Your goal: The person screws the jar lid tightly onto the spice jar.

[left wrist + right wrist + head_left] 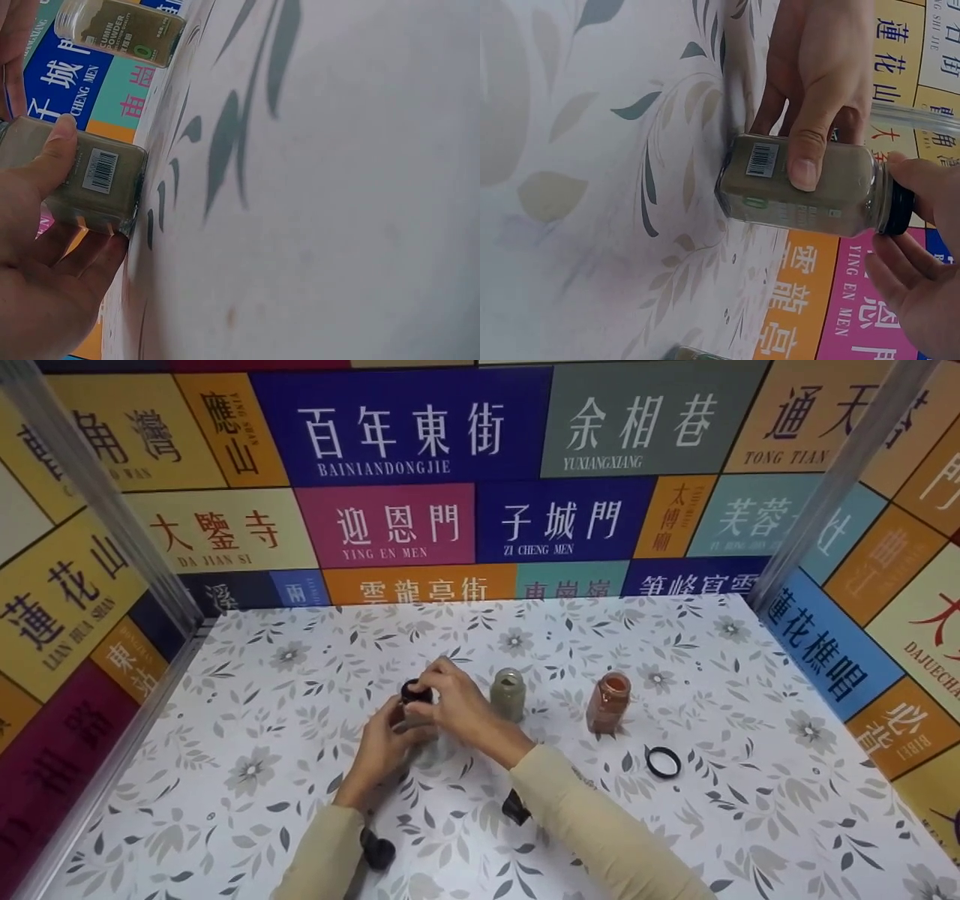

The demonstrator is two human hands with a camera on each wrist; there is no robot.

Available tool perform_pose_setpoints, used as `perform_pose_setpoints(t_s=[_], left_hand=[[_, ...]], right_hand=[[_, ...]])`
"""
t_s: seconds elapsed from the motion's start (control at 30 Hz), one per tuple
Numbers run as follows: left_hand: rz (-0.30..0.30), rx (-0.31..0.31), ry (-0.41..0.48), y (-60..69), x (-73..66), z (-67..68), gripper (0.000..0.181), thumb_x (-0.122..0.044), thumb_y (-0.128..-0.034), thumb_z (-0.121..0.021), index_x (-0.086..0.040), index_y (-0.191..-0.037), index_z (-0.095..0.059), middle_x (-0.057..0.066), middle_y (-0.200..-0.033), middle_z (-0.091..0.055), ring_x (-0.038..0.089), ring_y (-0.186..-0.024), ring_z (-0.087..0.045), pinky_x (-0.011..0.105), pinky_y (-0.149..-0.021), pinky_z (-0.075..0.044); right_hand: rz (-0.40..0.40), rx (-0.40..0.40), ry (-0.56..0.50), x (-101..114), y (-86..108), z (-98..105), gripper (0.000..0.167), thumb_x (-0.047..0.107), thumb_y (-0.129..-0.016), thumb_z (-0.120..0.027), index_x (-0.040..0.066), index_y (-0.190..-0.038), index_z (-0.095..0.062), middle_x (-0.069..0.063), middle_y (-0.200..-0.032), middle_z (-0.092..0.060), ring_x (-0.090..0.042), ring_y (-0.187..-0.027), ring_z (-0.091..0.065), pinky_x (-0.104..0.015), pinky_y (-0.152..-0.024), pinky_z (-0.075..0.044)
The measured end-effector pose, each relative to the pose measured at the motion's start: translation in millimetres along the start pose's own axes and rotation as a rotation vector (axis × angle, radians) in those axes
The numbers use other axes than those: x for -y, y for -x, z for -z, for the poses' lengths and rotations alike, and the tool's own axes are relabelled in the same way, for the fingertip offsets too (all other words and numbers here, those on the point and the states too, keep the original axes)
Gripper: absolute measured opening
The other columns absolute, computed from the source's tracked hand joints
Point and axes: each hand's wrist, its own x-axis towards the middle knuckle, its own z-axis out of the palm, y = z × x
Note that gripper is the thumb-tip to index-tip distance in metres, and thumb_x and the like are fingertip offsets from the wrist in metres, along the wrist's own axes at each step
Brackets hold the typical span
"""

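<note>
A clear square spice jar (pixel 840 184) of grey-brown powder stands upright on the table, a barcode on its side. My left hand (pixel 381 746) grips the jar's body, thumb along one face. On the black cap (pixel 415 691) at its top, the fingers and thumb of my right hand (pixel 461 706) pinch the rim. Just right of the hands stands an uncapped jar (pixel 508 701) of greenish powder; the left wrist view shows a cumin powder jar (pixel 124 31) beside the held one. Hands hide most of the held jar in the head view.
An uncapped jar (pixel 609 706) of reddish-brown powder stands farther right. In front of it lies a black ring (pixel 664 763) with a pale middle. The table (pixel 255 690) has a floral cover, with sign-printed panels (pixel 397 427) behind and at both sides.
</note>
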Motion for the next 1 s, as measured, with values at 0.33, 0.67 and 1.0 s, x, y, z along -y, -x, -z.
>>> perform_pose_setpoints(t_s=[0.33, 0.67, 1.0], left_hand=[[-0.033, 0.007, -0.024, 0.6, 0.3, 1.0, 0.065, -0.011, -0.0845, -0.079, -0.008, -0.143, -0.052, 0.020, -0.144, -0.057, 0.038, -0.132, -0.056, 0.048, -0.110, -0.047], [-0.068, -0.016, -0.036, -0.2, 2.7, -0.4, 0.063, -0.002, -0.0825, -0.078, -0.002, -0.140, -0.053, 0.024, -0.140, -0.057, 0.043, -0.127, -0.058, 0.049, -0.107, -0.050], [-0.056, -0.023, -0.085, -1.2, 1.5, 0.4, 0.052, 0.000, -0.0863, -0.073, -0.003, -0.135, -0.056, 0.024, -0.136, -0.061, 0.040, -0.125, -0.060, 0.048, -0.107, -0.050]], right_hand=[[-0.001, -0.080, 0.120, 4, 1.0, -6, 0.029, 0.031, -0.085, -0.079, 0.006, -0.096, -0.069, -0.009, -0.106, -0.057, -0.023, -0.100, -0.059, -0.036, -0.089, -0.054], [0.121, -0.129, 0.167, 0, 0.4, -14, 0.030, 0.029, -0.085, -0.078, 0.003, -0.093, -0.066, -0.010, -0.096, -0.060, -0.023, -0.090, -0.063, -0.033, -0.084, -0.058], [0.172, -0.138, 0.143, -4, 1.0, -13, 0.024, 0.023, -0.092, -0.070, 0.001, -0.099, -0.069, -0.013, -0.108, -0.064, -0.025, -0.100, -0.064, -0.033, -0.093, -0.057]])
